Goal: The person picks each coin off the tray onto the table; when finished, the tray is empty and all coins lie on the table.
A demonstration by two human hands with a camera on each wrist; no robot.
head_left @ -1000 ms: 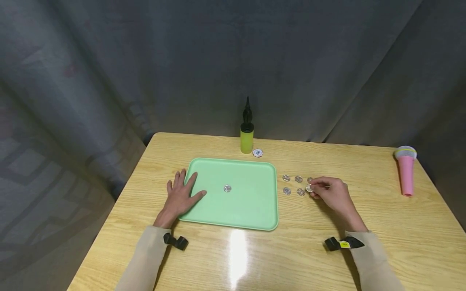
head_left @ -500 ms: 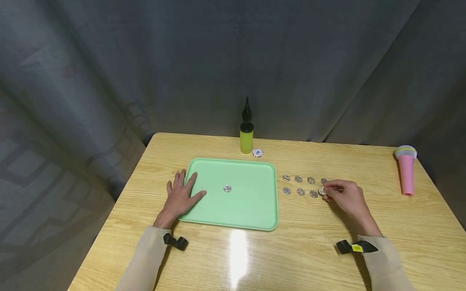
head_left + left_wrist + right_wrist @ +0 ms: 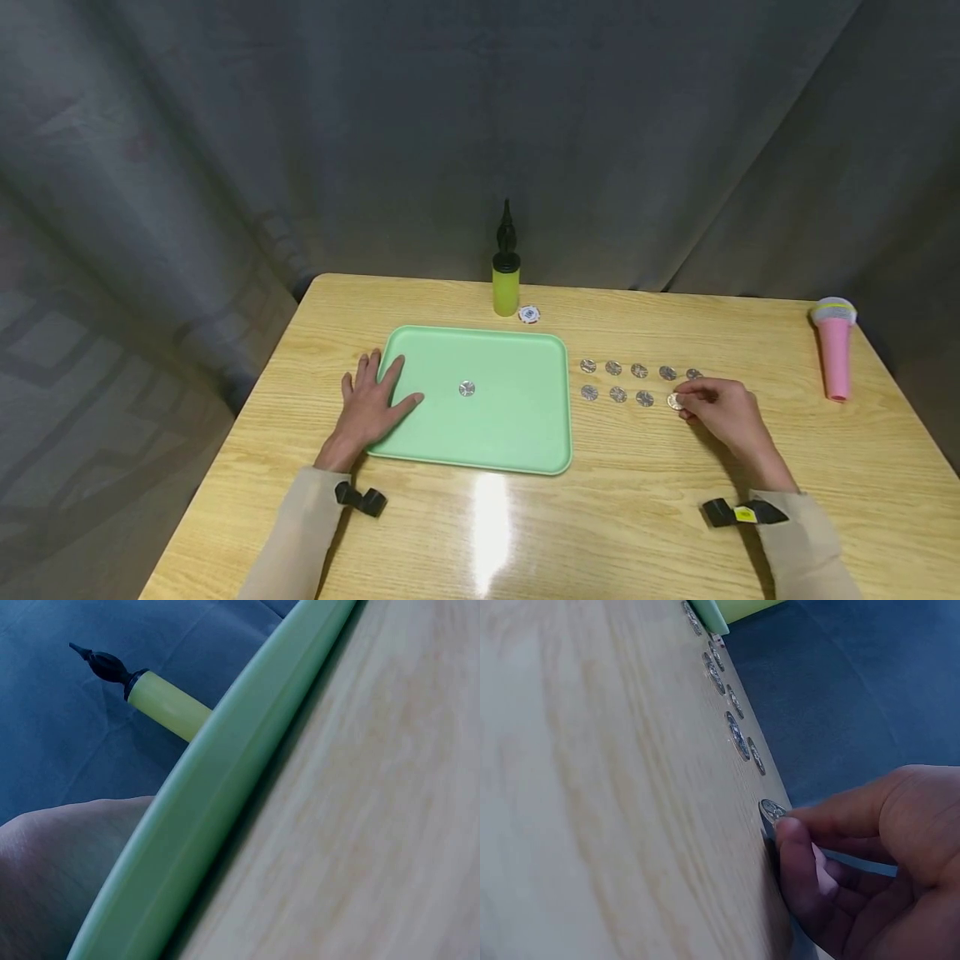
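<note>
We see the right hand [image 3: 723,412] low on the bench [image 3: 615,517], fingers curled, thumb and fingertips [image 3: 791,832] pinching a silver coin [image 3: 675,401] that lies at the right end of the near coin row. In the right wrist view that coin [image 3: 771,811] sits on the wood at the fingertips, with the other coins lined up beyond it toward the tray. The coins on the bench [image 3: 637,382] form two rows at 3 o'clock of the green tray [image 3: 420,450], five in the far row and four in the near row, counting the pinched one.

The left hand [image 3: 371,404] lies flat, fingers spread and straight, over the tray's left rim at its 9 o'clock; it holds nothing. One coin in the tray [image 3: 467,387] sits near the tray's middle.

At the tray's 12 o'clock stand a yellow pump [image 3: 506,275] and, just beside it, a white chip [image 3: 528,314]. A pink microphone [image 3: 832,346] lies well apart at the bench's right edge.
</note>
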